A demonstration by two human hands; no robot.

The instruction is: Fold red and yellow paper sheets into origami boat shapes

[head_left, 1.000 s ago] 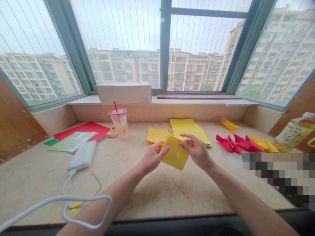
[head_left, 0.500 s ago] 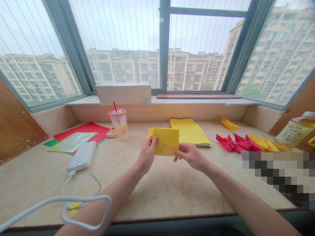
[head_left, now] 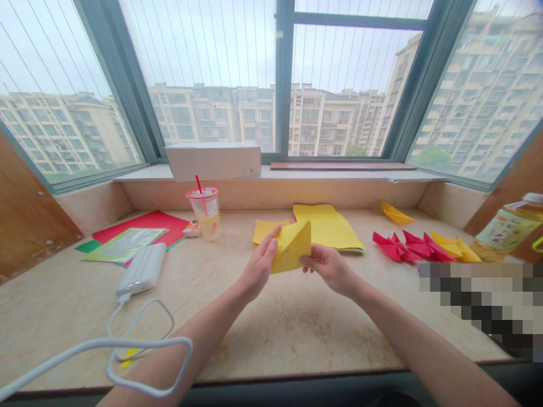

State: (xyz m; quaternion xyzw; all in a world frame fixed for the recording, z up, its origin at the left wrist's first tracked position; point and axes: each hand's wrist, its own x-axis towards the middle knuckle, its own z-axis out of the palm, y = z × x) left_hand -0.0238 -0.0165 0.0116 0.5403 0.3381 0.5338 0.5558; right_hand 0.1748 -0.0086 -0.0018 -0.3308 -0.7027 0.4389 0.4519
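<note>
A folded piece of yellow paper (head_left: 293, 247) is held up over the counter between my two hands, with a slanting crease across its face. My left hand (head_left: 259, 265) grips its left edge, thumb in front. At the lower right corner, my right hand (head_left: 328, 265) pinches the paper between thumb and fingers. Just behind lies another yellow paper piece (head_left: 265, 230), partly covered by the held one. A stack of yellow sheets (head_left: 328, 226) rests farther back to the right.
Folded red paper shapes (head_left: 394, 247) and a yellow paper boat (head_left: 396, 212) sit at right, near a bottle (head_left: 511, 226). A plastic cup (head_left: 205, 215) stands back left. A power bank (head_left: 142, 268) with a white cable (head_left: 148, 342) lies left, by red sheets (head_left: 139, 225).
The folded yellow paper has turned from a flat, front-facing square to a tilted position. My left hand has shifted slightly right, its fingers now reaching higher, and more of the paper behind shows.
</note>
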